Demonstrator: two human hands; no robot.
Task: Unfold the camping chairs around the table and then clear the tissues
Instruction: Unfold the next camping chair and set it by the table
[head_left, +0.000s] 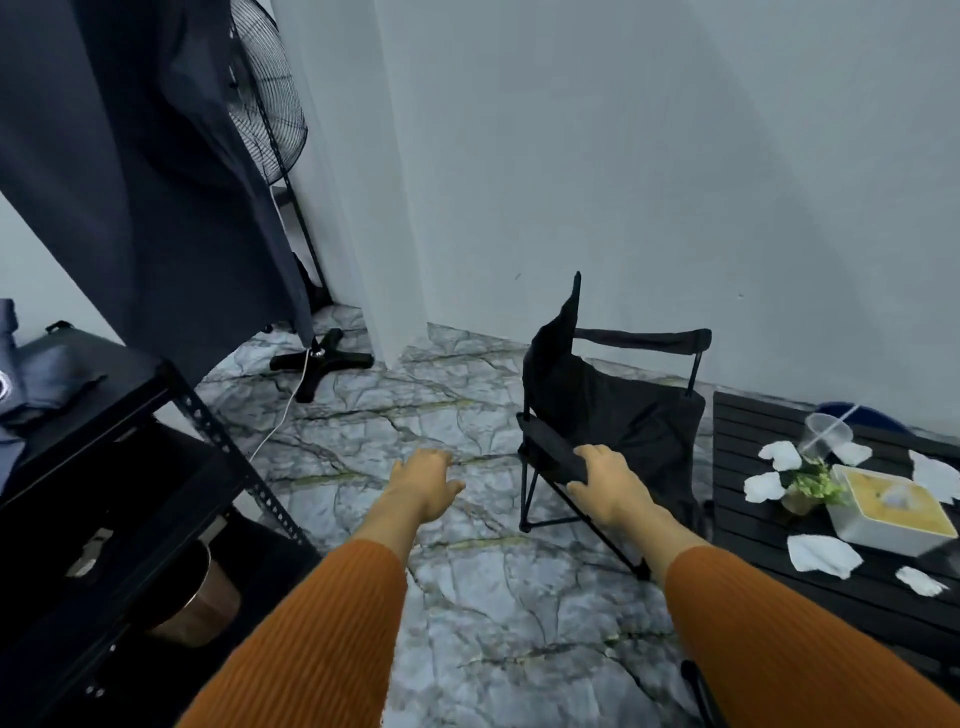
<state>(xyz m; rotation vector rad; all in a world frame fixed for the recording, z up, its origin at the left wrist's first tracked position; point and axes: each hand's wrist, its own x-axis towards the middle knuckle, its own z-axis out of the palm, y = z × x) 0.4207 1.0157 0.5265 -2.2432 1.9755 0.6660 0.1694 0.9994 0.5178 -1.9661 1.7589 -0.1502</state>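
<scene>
A black camping chair (618, 415) stands on the marble floor by the white wall, its seat and armrests spread out. My right hand (608, 480) grips the near armrest of that chair. My left hand (423, 480) hovers over the floor to the chair's left, fingers apart, holding nothing. To the right stands a low black slatted table (748, 467). Several crumpled white tissues (821, 556) lie scattered on it around a tissue box (888, 506).
A small potted plant (810, 483) and a clear plastic cup (826, 431) stand on the table. A black metal shelf (119, 483) fills the left side. A standing fan (317, 353) with a white cable and a dark curtain (140, 156) occupy the back left corner.
</scene>
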